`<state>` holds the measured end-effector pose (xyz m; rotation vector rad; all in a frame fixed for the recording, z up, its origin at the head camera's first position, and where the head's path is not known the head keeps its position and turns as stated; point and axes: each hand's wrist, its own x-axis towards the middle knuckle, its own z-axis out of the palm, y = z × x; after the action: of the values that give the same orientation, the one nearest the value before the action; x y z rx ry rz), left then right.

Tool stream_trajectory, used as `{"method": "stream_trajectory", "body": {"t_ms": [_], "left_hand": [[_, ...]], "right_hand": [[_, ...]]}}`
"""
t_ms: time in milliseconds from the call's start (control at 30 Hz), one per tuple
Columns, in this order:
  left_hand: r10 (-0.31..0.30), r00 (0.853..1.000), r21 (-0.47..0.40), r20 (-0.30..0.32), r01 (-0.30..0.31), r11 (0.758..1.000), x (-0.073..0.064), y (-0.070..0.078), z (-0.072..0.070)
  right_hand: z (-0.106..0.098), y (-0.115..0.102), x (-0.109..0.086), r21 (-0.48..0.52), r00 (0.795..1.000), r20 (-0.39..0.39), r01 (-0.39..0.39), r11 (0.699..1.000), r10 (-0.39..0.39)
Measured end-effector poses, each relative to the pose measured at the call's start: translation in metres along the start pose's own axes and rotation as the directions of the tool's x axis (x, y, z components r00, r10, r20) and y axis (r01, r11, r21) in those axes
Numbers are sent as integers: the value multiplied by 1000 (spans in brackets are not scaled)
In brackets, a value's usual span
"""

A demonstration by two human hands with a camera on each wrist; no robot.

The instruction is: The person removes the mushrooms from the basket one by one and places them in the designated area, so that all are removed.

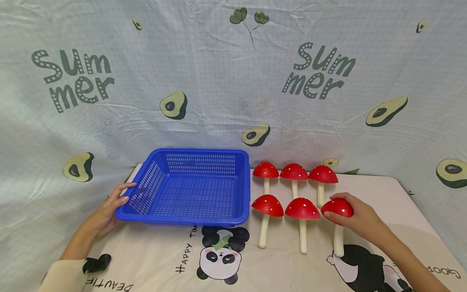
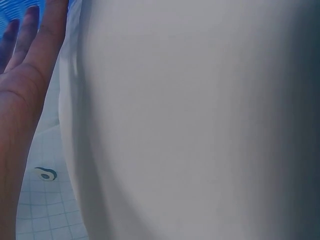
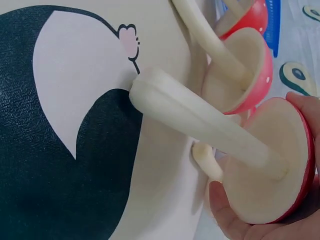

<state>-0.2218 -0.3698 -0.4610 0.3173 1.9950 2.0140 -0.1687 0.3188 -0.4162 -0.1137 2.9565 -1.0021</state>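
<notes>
My right hand (image 1: 361,215) grips a toy mushroom (image 1: 338,209) by its red, white-dotted cap, thumb at the near side and fingers over the back. Its pale stem (image 3: 200,120) points down toward the cloth, the underside of the cap showing in the right wrist view. At the left, my left hand (image 1: 109,209) touches the outer left rim of a blue plastic basket (image 1: 136,219); its fingers (image 2: 45,42) look straight in the left wrist view. The basket has slotted walls and holds nothing.
Two more mushrooms, a front one (image 1: 303,211) and its neighbour (image 1: 268,207), lie left of the gripped one. Behind them is a row of three, including a middle mushroom (image 1: 294,174). A printed cloth (image 1: 164,259) covers the table; a patterned curtain (image 1: 211,73) hangs behind.
</notes>
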Motion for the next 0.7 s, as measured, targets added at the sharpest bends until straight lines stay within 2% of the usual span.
{"method": "stream_trajectory", "body": {"t_ms": [433, 700], "left_hand": [[23, 999, -19, 31, -22, 1000, 1, 0, -2], [24, 999, -30, 45, -22, 999, 1, 1, 0]], "right_hand": [[9, 9, 6, -31, 1000, 2, -9, 999, 9], [18, 17, 12, -1, 1000, 24, -5, 1000, 5]]}}
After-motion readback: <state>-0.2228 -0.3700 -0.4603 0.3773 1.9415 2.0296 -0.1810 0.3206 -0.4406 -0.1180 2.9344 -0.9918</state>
